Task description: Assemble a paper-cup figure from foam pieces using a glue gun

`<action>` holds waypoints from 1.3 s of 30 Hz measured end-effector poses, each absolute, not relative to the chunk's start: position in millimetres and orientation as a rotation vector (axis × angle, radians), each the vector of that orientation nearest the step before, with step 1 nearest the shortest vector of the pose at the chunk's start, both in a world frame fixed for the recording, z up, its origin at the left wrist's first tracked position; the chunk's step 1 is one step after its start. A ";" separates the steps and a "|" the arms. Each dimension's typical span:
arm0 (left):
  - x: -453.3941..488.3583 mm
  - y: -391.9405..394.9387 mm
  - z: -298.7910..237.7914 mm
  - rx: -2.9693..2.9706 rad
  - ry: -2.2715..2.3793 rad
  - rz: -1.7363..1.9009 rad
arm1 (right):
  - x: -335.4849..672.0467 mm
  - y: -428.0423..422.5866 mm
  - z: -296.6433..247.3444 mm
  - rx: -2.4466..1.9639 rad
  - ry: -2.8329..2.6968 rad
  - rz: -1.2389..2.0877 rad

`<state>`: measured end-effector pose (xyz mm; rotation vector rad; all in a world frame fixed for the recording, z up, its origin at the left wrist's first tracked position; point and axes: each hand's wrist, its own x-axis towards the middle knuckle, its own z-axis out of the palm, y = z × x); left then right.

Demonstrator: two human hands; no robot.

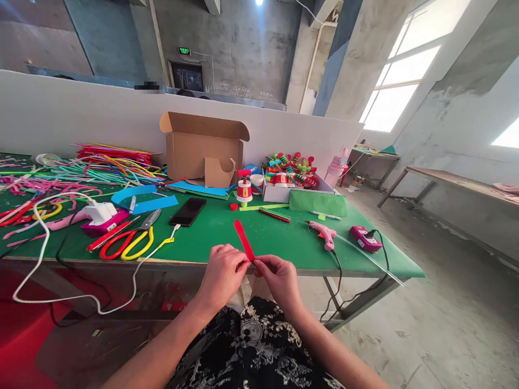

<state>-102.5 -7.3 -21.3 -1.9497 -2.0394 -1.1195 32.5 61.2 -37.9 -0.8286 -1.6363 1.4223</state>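
A narrow red strip [244, 240] slants up and to the left from between my fingertips, over the table's front edge. My left hand [223, 278] pinches its lower end with thumb and forefinger. Right beside it, my right hand [280, 281] pinches the same end, and the thumbs nearly touch. Whether the strip is paper or another sheet material I cannot tell. Beyond it on the green table stands a small red-and-white cup figure [244, 190] with spring-like arms, and a red round cap [234, 206] lies near its base.
Scissors [132, 243], a phone [187, 212] and a white cable lie to the left. On the right are a pink glue gun [324, 233] and a purple power socket [365, 239]. Behind stand an open cardboard box [190, 154] and a white box [278, 193] of colourful figures.
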 end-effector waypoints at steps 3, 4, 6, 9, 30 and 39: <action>-99.1 -9.4 -22.5 -1.958 -1.937 -1.005 | 32.8 59.9 -38.2 -0.841 -1.720 1.243; -98.3 -9.9 -23.0 -1.961 -1.918 -0.988 | 32.9 59.4 -37.5 -0.838 -1.736 1.208; -97.8 -9.8 -24.1 -1.950 -1.915 -0.980 | 33.2 58.4 -35.8 -0.830 -1.743 1.185; -100.6 -6.5 -24.8 -1.942 -1.966 -1.006 | 33.3 58.0 -34.5 -0.816 -1.676 1.288; -73.3 -1.1 -43.6 -1.034 -2.145 -3.246 | 25.8 51.8 -32.6 -0.820 -1.255 1.734; -69.0 -3.5 -48.1 -0.812 -2.135 -3.252 | 29.3 51.5 -32.1 -0.789 -1.345 1.806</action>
